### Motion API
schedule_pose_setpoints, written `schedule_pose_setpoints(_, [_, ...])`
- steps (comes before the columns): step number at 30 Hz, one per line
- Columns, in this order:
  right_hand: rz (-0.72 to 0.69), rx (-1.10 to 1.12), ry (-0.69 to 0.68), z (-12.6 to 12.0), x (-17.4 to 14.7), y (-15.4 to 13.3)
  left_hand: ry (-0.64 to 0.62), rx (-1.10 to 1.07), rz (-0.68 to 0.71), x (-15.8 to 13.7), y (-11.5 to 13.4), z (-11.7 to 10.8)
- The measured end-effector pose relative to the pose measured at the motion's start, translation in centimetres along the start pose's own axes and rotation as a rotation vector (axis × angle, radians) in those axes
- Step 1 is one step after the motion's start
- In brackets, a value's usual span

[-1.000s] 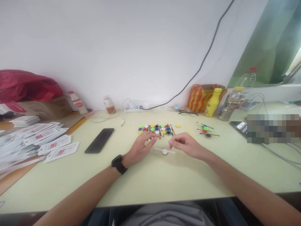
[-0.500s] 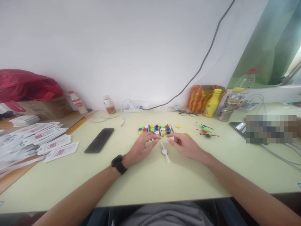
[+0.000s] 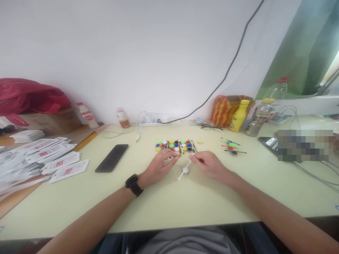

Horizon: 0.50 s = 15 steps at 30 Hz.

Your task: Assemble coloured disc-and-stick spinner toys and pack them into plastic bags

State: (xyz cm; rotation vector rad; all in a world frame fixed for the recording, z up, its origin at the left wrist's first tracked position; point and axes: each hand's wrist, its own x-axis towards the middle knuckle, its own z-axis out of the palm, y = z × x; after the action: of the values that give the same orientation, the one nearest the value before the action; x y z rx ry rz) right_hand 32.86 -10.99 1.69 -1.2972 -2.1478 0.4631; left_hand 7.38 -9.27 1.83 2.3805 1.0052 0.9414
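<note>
Between my hands a white spinner (image 3: 185,170), a round base with a long pointer across it, lies on the table. The pointer slants, its far end up at my right fingertips. My right hand (image 3: 209,164) is closed, fingers curled and the thumb and forefinger at that pointer end. My left hand (image 3: 163,163) lies to the left of the spinner, fingers stretched out and thumb apart, holding nothing. Just beyond my fingers are several coloured round discs (image 3: 171,145) and a bundle of coloured pointers (image 3: 180,147). Spinners with coloured arrows (image 3: 231,145) lie to the right.
A black phone (image 3: 112,158) lies left, beside a pile of white cards (image 3: 66,162). Bottles, including a yellow bottle (image 3: 239,116), stand along the back near a striped bag (image 3: 219,111), glasses (image 3: 212,127) and a power strip (image 3: 152,122). Another yellow disc (image 3: 200,142) lies behind my right hand.
The white pointer has turned, its far end swinging from the left to the right. My right fingers have curled closed at that end. My left hand has stayed in place.
</note>
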Motion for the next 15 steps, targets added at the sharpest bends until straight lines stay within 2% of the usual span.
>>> schedule_pose_setpoints(3, [-0.002, 0.033, 0.063, -0.17, 0.08, -0.01, 0.000, 0.002, 0.008, 0.02, 0.04, -0.01])
schedule_pose_setpoints(7, [-0.041, 0.048, -0.022, -0.03, -0.02, -0.04, -0.007, 0.008, 0.003, -0.01, -0.18, 0.10])
schedule_pose_setpoints(12, [0.004, 0.039, 0.118, 0.23, 0.20, 0.24, 0.003, 0.012, 0.000, -0.07, -0.47, 0.23])
schedule_pose_setpoints(15, [-0.018, 0.048, 0.117, -0.03, 0.29, 0.29, -0.010, 0.014, -0.005, -0.06, -0.36, 0.18])
